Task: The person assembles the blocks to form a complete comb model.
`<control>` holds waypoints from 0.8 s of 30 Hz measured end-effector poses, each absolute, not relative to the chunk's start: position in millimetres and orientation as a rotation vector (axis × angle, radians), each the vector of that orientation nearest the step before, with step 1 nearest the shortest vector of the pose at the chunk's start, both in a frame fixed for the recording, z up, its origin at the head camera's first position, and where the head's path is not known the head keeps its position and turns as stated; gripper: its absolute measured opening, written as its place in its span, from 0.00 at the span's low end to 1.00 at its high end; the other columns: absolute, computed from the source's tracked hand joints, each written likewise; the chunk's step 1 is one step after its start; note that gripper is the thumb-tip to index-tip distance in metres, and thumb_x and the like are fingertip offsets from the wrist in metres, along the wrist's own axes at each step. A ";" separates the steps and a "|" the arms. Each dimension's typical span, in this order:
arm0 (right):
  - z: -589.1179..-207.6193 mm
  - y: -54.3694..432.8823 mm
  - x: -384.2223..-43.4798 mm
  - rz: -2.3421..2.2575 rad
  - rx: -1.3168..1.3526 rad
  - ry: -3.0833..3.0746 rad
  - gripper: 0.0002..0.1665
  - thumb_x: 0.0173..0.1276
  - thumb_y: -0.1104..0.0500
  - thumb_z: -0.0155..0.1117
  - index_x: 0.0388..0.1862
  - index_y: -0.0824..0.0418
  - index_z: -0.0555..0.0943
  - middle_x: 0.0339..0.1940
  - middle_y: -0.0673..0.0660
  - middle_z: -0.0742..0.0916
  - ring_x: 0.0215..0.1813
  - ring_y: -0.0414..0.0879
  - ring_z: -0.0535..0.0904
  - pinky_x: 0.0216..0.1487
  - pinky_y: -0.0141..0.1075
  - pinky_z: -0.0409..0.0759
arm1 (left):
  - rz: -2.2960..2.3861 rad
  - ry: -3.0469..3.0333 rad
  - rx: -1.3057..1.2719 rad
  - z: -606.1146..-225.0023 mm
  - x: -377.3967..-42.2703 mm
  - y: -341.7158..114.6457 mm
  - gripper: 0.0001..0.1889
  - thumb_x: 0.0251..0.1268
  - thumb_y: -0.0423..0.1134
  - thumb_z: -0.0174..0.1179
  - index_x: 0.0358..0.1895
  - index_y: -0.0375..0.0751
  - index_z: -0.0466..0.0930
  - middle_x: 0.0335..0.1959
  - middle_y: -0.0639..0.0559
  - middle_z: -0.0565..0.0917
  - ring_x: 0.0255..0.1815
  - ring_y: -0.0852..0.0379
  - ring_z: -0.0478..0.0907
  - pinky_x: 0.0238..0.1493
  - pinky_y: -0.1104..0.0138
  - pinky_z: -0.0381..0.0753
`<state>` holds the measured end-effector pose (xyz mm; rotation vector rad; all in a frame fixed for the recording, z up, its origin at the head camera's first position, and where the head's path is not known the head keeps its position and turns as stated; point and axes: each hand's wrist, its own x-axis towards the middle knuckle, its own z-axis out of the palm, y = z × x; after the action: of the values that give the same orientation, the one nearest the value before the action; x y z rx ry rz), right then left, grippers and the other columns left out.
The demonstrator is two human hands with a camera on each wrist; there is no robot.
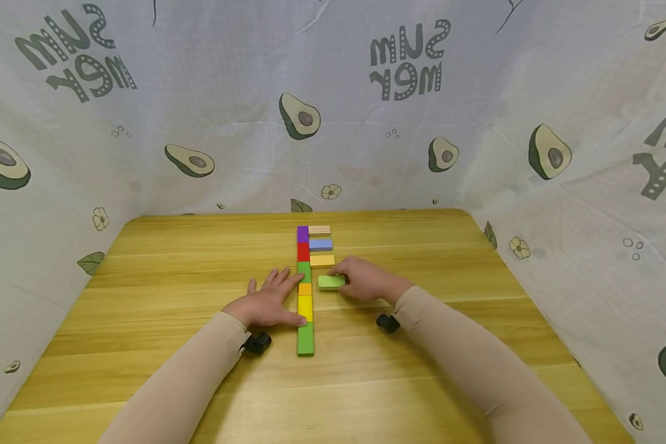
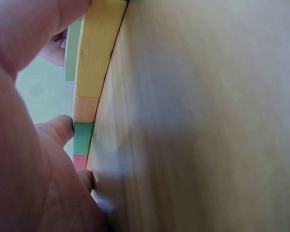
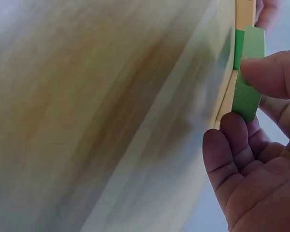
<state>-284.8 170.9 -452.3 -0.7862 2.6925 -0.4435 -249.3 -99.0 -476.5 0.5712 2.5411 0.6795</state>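
A column of coloured wooden blocks runs toward me on the table, from a purple block (image 1: 303, 234) through red (image 1: 303, 251), green (image 1: 303, 269), orange (image 1: 305, 289) and yellow (image 1: 306, 308) to a nearest green block (image 1: 306, 339). My left hand (image 1: 269, 302) lies to its left with fingers spread, index fingertip at the upper green block and thumb at the yellow one. Right of the column, my right hand (image 1: 369, 280) pinches a light green block (image 1: 328, 283) between thumb and fingers. In the right wrist view that light green block (image 3: 250, 72) appears lifted off the table.
Natural wood (image 1: 319, 230), blue (image 1: 320, 245) and pale yellow (image 1: 322, 261) blocks extend rightward from the column's far part, with small gaps between them. The wooden table (image 1: 161, 277) ends at a white cloth (image 1: 244, 123) printed with avocados. Small black devices (image 1: 258, 343) sit at both wrists.
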 end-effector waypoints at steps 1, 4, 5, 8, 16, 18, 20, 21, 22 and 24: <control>-452.6 170.2 -285.2 -0.438 -0.792 2.690 0.25 0.74 0.63 0.67 0.69 0.61 0.82 0.56 0.57 0.84 0.50 0.48 0.75 0.59 0.43 0.80 | 0.675 2.540 0.571 -476.6 -249.1 -98.9 0.57 0.59 0.68 0.70 0.87 0.61 0.47 0.90 0.44 0.40 0.90 0.37 0.31 0.78 0.27 0.24; -453.8 168.1 -286.4 -0.418 -0.808 2.687 0.26 0.73 0.63 0.67 0.69 0.61 0.82 0.56 0.58 0.84 0.49 0.48 0.75 0.58 0.43 0.80 | 0.670 2.538 0.574 -476.5 -249.0 -98.9 0.57 0.59 0.68 0.70 0.87 0.61 0.47 0.90 0.44 0.40 0.89 0.37 0.31 0.78 0.27 0.24; -454.4 167.5 -286.8 -0.414 -0.810 2.687 0.26 0.73 0.63 0.67 0.69 0.61 0.81 0.56 0.58 0.84 0.49 0.48 0.75 0.59 0.44 0.80 | 0.668 2.539 0.577 -476.4 -249.1 -98.9 0.57 0.59 0.68 0.70 0.87 0.61 0.47 0.90 0.44 0.40 0.89 0.37 0.31 0.77 0.26 0.24; -456.1 165.2 -287.8 -0.399 -0.815 2.690 0.26 0.73 0.63 0.67 0.69 0.61 0.81 0.58 0.59 0.85 0.51 0.48 0.76 0.61 0.44 0.80 | 0.658 2.543 0.577 -476.0 -250.0 -99.0 0.57 0.59 0.68 0.70 0.87 0.61 0.47 0.90 0.44 0.40 0.89 0.37 0.31 0.77 0.26 0.25; -458.8 159.5 -291.4 -0.380 -0.806 2.689 0.26 0.73 0.63 0.67 0.69 0.60 0.81 0.53 0.57 0.84 0.47 0.48 0.75 0.57 0.43 0.79 | 0.639 2.547 0.574 -475.8 -250.9 -98.7 0.56 0.59 0.69 0.70 0.87 0.63 0.47 0.90 0.45 0.40 0.90 0.37 0.32 0.78 0.26 0.26; -459.1 158.5 -291.8 -0.381 -0.803 2.688 0.26 0.73 0.63 0.67 0.69 0.60 0.81 0.52 0.57 0.84 0.47 0.47 0.75 0.57 0.42 0.79 | 0.643 2.547 0.575 -476.1 -250.7 -99.0 0.56 0.59 0.68 0.70 0.87 0.62 0.48 0.90 0.45 0.41 0.90 0.37 0.32 0.77 0.26 0.27; -459.4 157.5 -292.0 -0.382 -0.807 2.687 0.25 0.73 0.63 0.67 0.69 0.60 0.82 0.52 0.57 0.84 0.47 0.47 0.75 0.56 0.42 0.79 | 0.643 2.548 0.572 -476.1 -250.6 -99.4 0.56 0.59 0.68 0.70 0.87 0.63 0.48 0.90 0.45 0.41 0.90 0.37 0.32 0.78 0.26 0.26; -459.5 157.1 -292.1 -0.385 -0.811 2.686 0.25 0.73 0.63 0.67 0.68 0.60 0.82 0.52 0.57 0.84 0.46 0.47 0.75 0.56 0.42 0.79 | 0.643 2.549 0.572 -476.2 -250.5 -99.5 0.56 0.59 0.68 0.70 0.87 0.63 0.48 0.90 0.45 0.41 0.90 0.37 0.32 0.77 0.26 0.26; -459.7 156.9 -292.1 -0.386 -0.814 2.687 0.25 0.72 0.63 0.67 0.68 0.60 0.82 0.51 0.57 0.84 0.46 0.47 0.75 0.56 0.42 0.79 | 0.644 2.549 0.571 -476.1 -250.4 -99.6 0.56 0.59 0.68 0.70 0.87 0.63 0.48 0.90 0.45 0.41 0.90 0.37 0.32 0.77 0.26 0.26; -460.1 156.5 -292.2 -0.385 -0.819 2.686 0.25 0.72 0.63 0.67 0.68 0.60 0.82 0.51 0.57 0.84 0.46 0.47 0.75 0.55 0.42 0.79 | 0.649 2.549 0.571 -476.2 -250.4 -99.6 0.56 0.59 0.68 0.70 0.87 0.63 0.48 0.90 0.44 0.41 0.90 0.37 0.32 0.77 0.25 0.26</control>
<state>-292.2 156.5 -460.1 -0.8187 2.6861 -0.3850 -250.4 -99.6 -476.2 0.5709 2.5491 0.6488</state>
